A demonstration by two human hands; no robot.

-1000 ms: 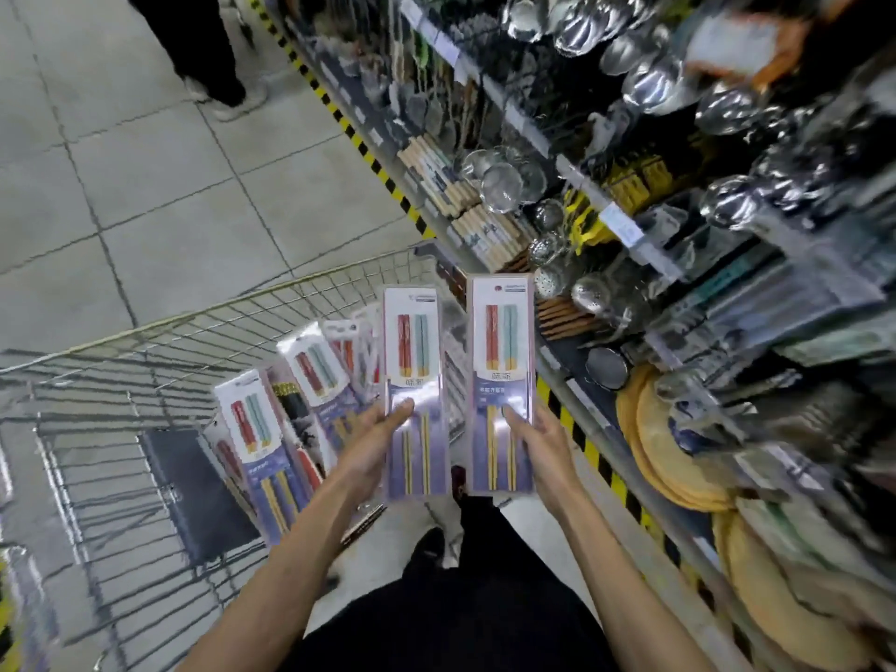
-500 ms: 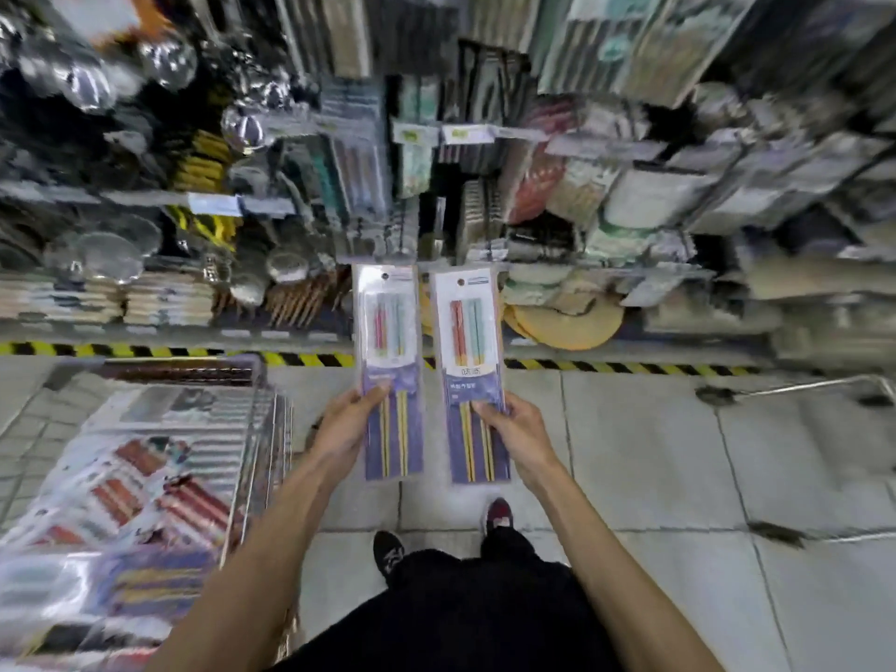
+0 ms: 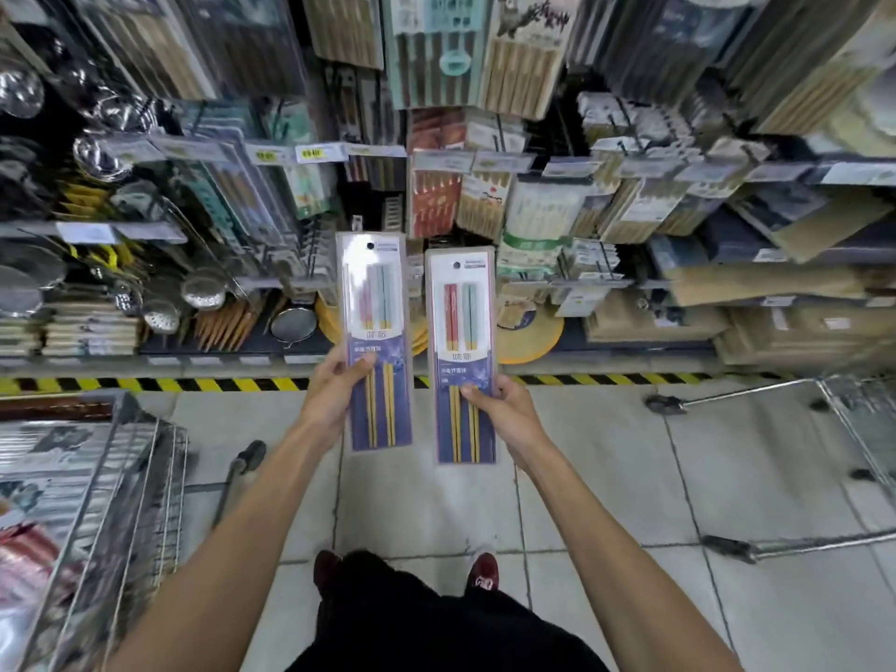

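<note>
Bottom shelf [image 3: 160, 348] with stacked wooden packs [image 3: 89, 327], a strainer [image 3: 293, 324], yellow round mats [image 3: 531, 334].

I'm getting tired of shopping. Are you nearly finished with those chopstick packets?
Not quite. Done: two packets are lifted up in front of the shelf. In hand: the left hand pinches the left packet and the right hand pinches the right packet, both low down. Left: neither hangs on a peg yet, and the cart seems to hold more packets, though they are blurred.
</note>
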